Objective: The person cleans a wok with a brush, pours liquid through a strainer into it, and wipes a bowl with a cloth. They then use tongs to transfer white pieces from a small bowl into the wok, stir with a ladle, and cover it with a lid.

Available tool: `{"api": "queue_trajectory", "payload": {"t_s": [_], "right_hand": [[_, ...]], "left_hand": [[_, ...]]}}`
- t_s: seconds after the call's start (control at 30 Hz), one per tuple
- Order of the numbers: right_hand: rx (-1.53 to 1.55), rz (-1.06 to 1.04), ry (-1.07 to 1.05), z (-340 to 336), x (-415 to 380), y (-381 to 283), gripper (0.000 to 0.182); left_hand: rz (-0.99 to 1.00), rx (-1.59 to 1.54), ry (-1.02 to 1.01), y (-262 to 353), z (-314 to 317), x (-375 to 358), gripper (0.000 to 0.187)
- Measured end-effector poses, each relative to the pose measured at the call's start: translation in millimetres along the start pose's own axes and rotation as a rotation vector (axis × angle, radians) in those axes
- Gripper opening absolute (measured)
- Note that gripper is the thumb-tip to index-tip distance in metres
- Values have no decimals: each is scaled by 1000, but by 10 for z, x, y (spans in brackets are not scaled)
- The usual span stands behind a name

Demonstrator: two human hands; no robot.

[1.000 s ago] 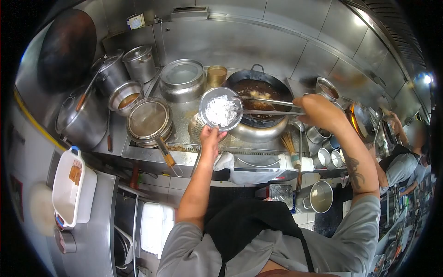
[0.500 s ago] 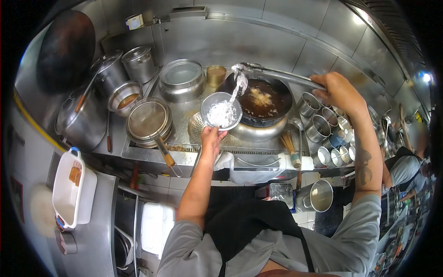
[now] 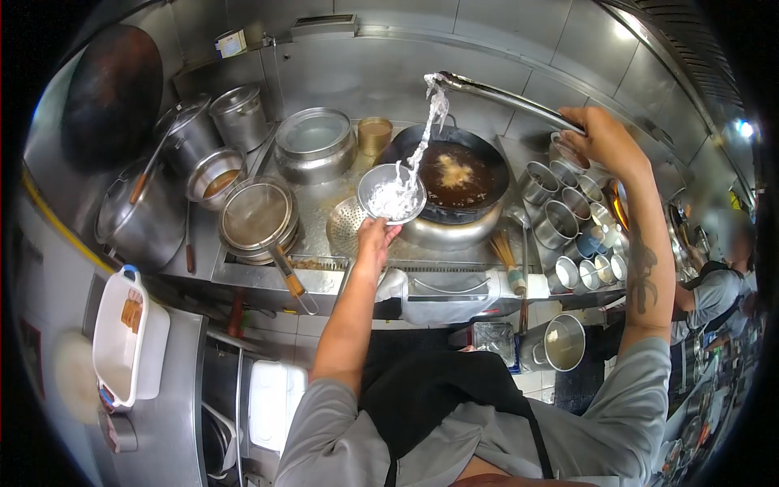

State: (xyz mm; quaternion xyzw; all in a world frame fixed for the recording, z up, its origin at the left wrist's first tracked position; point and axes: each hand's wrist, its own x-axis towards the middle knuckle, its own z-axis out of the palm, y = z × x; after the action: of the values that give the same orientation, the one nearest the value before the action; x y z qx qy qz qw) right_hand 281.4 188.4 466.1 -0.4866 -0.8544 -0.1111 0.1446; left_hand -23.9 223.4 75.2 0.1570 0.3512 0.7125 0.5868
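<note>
My left hand (image 3: 373, 237) holds a small metal bowl (image 3: 375, 180) of white noodles (image 3: 395, 199) just left of a dark wok (image 3: 454, 170). The wok holds brown liquid with a pale lump of food in it. My right hand (image 3: 604, 138) is raised high and grips long metal tongs (image 3: 503, 96). The tong tips pinch a strand of noodles (image 3: 428, 122) that stretches down into the bowl.
Steel pots and lidded pans (image 3: 312, 142) crowd the counter at left, with a strainer (image 3: 256, 215) and a perforated ladle (image 3: 345, 227). Several metal seasoning cups (image 3: 568, 219) stand right of the wok. A white tub (image 3: 122, 333) sits at lower left. Another person (image 3: 718, 276) works at far right.
My right hand has lifted the tongs from the bowl up and to the right, pulling a long strand of noodles out. The bowl stays in my left hand.
</note>
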Motion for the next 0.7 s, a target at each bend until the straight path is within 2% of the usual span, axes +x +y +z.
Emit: {"api": "queue_trajectory", "payload": {"t_s": [0.3, 0.5, 0.7], "right_hand": [[-35, -42, 76, -130, 160, 191, 35], [-59, -26, 83, -218, 352, 476, 36], [-53, 1, 111, -246, 499, 623, 36]], "left_hand": [[-47, 19, -71, -49, 353, 168, 14], [-45, 29, -54, -113, 316, 168, 18], [-56, 44, -56, -281, 25, 357, 23]]}}
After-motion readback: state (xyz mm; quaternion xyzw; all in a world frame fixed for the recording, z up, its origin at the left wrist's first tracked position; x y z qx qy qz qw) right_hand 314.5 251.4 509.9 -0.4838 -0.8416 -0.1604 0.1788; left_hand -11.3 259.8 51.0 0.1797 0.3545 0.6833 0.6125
